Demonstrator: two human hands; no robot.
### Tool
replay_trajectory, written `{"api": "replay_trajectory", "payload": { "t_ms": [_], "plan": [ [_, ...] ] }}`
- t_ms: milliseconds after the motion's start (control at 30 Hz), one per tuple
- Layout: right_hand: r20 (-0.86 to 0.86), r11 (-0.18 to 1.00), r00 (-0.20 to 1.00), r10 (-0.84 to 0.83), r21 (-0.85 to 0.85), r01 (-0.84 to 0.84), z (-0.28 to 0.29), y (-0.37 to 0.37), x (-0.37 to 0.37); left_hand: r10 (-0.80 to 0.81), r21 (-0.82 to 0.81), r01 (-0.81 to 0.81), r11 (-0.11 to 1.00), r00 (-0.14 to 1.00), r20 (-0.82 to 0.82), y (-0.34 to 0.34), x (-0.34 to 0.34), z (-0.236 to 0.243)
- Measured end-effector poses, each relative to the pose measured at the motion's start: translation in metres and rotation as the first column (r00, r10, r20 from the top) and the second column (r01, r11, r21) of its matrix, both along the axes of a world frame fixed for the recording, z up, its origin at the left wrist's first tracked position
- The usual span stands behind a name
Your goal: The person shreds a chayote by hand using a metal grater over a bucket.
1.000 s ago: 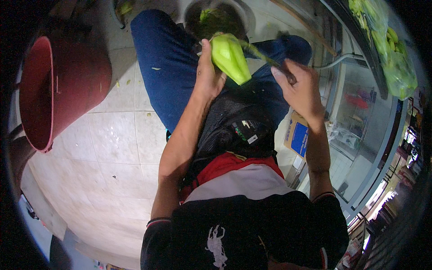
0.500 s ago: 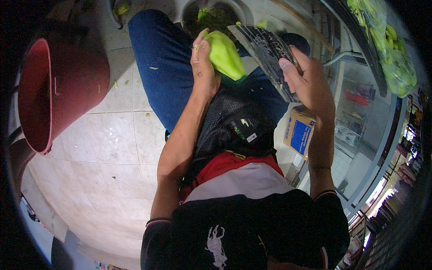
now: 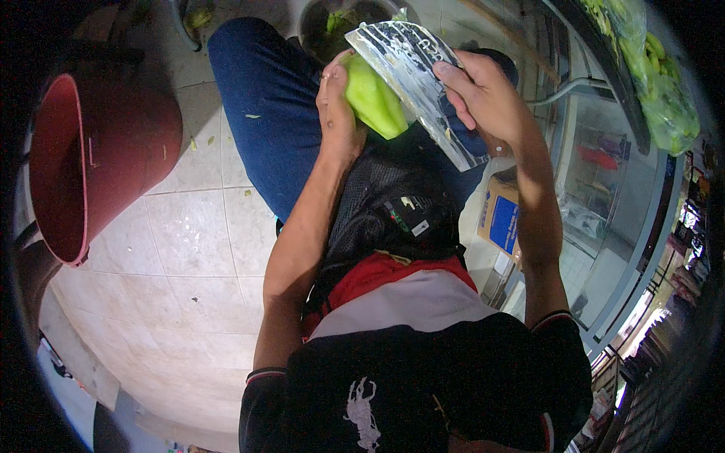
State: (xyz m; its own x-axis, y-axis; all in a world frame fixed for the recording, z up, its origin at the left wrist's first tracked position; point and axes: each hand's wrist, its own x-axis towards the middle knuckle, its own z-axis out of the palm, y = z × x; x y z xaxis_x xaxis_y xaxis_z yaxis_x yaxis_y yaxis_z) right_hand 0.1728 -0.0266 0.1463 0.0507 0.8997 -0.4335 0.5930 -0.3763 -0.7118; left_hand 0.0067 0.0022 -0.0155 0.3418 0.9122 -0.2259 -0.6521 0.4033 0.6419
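Observation:
My left hand [image 3: 337,109] is wrapped around the side of a pale green peeled fruit [image 3: 375,100], whose surface shows flat cut facets; its kind is not certain. In my right hand [image 3: 483,94] is a wide-bladed knife [image 3: 411,83], its flat side wet and smeared, with dark and light streaks. The blade slants from upper left to lower right, along the right side of the fruit. Whether its edge touches the fruit I cannot tell, and the handle is hidden. Beyond my hands sits a round tub [image 3: 308,30] with green scraps inside.
A large red bin [image 3: 132,143] stands to the left on the tiled floor [image 3: 189,226]. At the right are a cardboard box [image 3: 498,219], a glass-fronted cabinet [image 3: 596,174] and a clear plastic bag of green produce [image 3: 668,98]. My crossed legs [image 3: 260,113] lie beneath my hands.
My right hand has moved left and slightly up with the knife, bringing the blade near the fruit. The blade's flat side now catches more light. The fruit has shifted only slightly.

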Motion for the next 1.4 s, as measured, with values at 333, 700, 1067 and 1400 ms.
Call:
{"api": "replay_trajectory", "payload": {
  "t_ms": [333, 700, 1067, 1400],
  "plan": [
    [0.007, 0.997, 0.999, -0.044, -0.070, 0.044, -0.004, -0.004, -0.003, 0.047, -0.074, -0.047, 0.996, 0.999, -0.002, 0.000, 0.002, 0.004],
    [0.243, 1.000, 0.970, 0.012, -0.013, -0.009, 0.003, -0.019, -0.007, 0.183, -0.195, -0.171, 0.966, 0.982, 0.044, 0.000, 0.003, 0.009],
    [0.282, 0.998, 0.958, 0.051, -0.034, -0.043, 0.012, -0.025, -0.005, 0.187, -0.182, -0.181, 0.966, 0.982, 0.015, -0.002, 0.005, 0.012],
    [0.076, 0.990, 0.994, -0.075, -0.114, 0.083, 0.007, -0.035, 0.001, 0.092, -0.136, -0.093, 0.986, 0.996, -0.012, -0.002, 0.004, 0.005]
  ]
}}
